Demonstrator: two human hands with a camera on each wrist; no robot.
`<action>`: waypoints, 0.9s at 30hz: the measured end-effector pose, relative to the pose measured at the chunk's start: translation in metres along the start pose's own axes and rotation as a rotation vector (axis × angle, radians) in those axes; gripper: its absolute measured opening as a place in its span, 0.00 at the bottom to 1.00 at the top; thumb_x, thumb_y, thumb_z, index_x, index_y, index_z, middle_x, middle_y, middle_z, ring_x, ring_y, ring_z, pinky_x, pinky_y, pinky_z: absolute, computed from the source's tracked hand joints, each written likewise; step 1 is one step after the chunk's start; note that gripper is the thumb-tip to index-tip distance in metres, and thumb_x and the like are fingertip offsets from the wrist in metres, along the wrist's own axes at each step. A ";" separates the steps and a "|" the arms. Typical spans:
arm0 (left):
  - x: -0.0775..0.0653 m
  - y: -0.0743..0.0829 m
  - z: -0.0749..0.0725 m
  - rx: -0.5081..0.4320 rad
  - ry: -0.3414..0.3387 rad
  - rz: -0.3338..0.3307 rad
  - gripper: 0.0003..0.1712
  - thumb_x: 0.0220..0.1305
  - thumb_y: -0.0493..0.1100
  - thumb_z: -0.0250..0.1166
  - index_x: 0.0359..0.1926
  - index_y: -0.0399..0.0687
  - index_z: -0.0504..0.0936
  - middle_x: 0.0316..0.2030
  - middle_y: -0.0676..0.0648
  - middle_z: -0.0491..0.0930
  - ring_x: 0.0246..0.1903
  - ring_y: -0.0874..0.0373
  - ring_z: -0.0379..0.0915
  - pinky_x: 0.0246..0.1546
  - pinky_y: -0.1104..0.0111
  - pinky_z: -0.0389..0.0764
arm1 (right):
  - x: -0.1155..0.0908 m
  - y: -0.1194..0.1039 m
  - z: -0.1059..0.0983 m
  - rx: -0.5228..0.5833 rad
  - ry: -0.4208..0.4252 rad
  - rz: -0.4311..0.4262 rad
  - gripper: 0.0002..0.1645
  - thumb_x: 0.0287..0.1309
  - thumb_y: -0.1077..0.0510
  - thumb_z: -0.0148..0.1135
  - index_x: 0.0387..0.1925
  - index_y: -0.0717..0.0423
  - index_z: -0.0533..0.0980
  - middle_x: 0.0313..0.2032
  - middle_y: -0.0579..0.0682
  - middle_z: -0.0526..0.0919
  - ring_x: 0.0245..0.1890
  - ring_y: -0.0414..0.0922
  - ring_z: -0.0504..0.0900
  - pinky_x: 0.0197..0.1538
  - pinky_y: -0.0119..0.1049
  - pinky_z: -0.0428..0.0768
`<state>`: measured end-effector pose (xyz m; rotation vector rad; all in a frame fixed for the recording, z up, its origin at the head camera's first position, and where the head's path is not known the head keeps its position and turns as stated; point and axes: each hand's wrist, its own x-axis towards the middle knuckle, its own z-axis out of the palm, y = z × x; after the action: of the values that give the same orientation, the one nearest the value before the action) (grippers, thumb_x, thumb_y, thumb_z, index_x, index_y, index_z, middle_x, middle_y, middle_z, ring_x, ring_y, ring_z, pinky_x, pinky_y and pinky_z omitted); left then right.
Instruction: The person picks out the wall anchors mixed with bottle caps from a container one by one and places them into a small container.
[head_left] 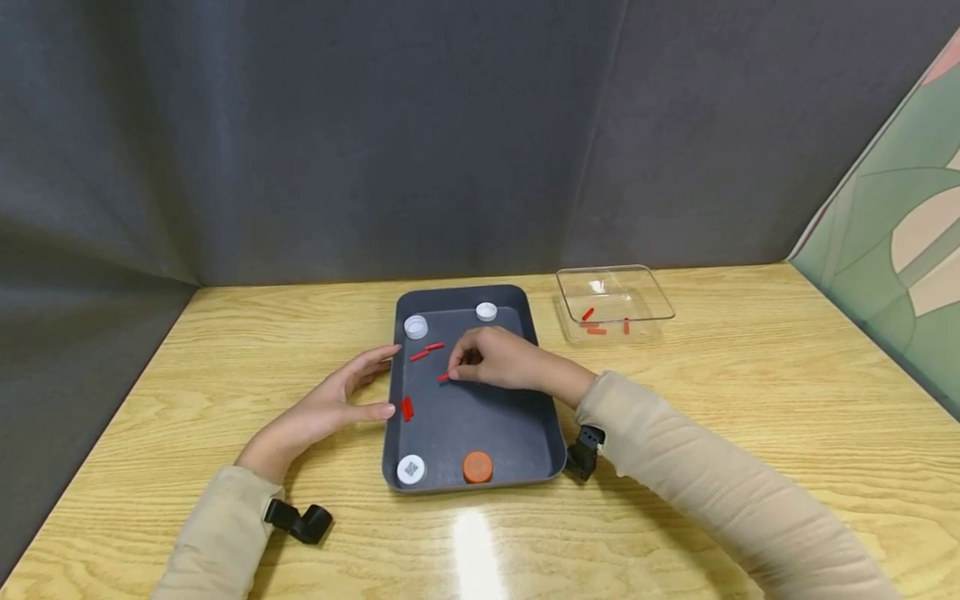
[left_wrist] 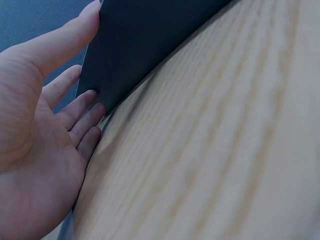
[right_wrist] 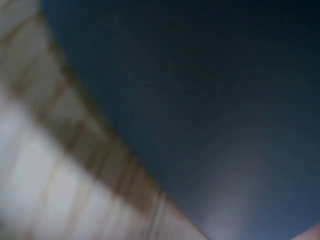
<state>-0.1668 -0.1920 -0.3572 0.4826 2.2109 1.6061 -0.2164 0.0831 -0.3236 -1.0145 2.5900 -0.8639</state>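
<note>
Over the middle of the dark grey tray, my right hand pinches a small red stick between thumb and fingertips. My left hand rests its fingertips at the tray's left wall, thumb and fingers spread. The left wrist view shows that hand's straight fingers against the dark tray side. Two red sticks lie in the tray beyond the pinched one. Near my left thumb, more red sticks lie side by side. Only the tray's wall and a sliver of skin show in the right wrist view.
Inside the tray's corners sit an orange cap, a white patterned cap, a white ring-like cap and another white cap. A clear plastic box with several red sticks stands at back right. Grey partition behind.
</note>
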 end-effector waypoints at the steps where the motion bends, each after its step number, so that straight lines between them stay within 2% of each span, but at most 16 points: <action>1: 0.000 0.000 0.000 0.001 0.002 -0.003 0.47 0.61 0.42 0.72 0.76 0.53 0.58 0.74 0.42 0.55 0.72 0.40 0.47 0.70 0.42 0.46 | -0.001 0.000 -0.001 0.002 -0.002 0.000 0.02 0.62 0.57 0.68 0.34 0.51 0.84 0.33 0.43 0.81 0.31 0.37 0.77 0.37 0.31 0.77; 14: 0.000 0.001 0.001 0.004 0.010 -0.019 0.47 0.60 0.43 0.72 0.76 0.54 0.58 0.74 0.43 0.55 0.72 0.41 0.47 0.70 0.41 0.46 | -0.014 -0.001 -0.008 0.015 0.030 -0.046 0.03 0.63 0.56 0.68 0.35 0.51 0.84 0.33 0.41 0.82 0.26 0.37 0.77 0.35 0.33 0.76; 18: 0.000 0.001 0.001 0.006 0.013 -0.021 0.47 0.60 0.43 0.73 0.76 0.54 0.58 0.74 0.42 0.56 0.72 0.41 0.48 0.70 0.41 0.46 | -0.019 0.000 -0.011 0.035 0.059 -0.060 0.02 0.62 0.57 0.68 0.36 0.50 0.84 0.35 0.41 0.83 0.28 0.39 0.77 0.35 0.34 0.76; 27: -0.001 0.001 0.000 0.008 0.012 -0.012 0.47 0.59 0.42 0.73 0.76 0.54 0.58 0.74 0.43 0.56 0.72 0.41 0.48 0.70 0.42 0.46 | -0.030 0.000 -0.018 0.075 0.155 -0.023 0.02 0.62 0.57 0.68 0.37 0.49 0.84 0.35 0.39 0.84 0.32 0.42 0.76 0.36 0.35 0.76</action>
<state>-0.1659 -0.1919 -0.3564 0.4615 2.2255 1.5990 -0.2016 0.1111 -0.3091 -0.9953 2.6539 -1.0767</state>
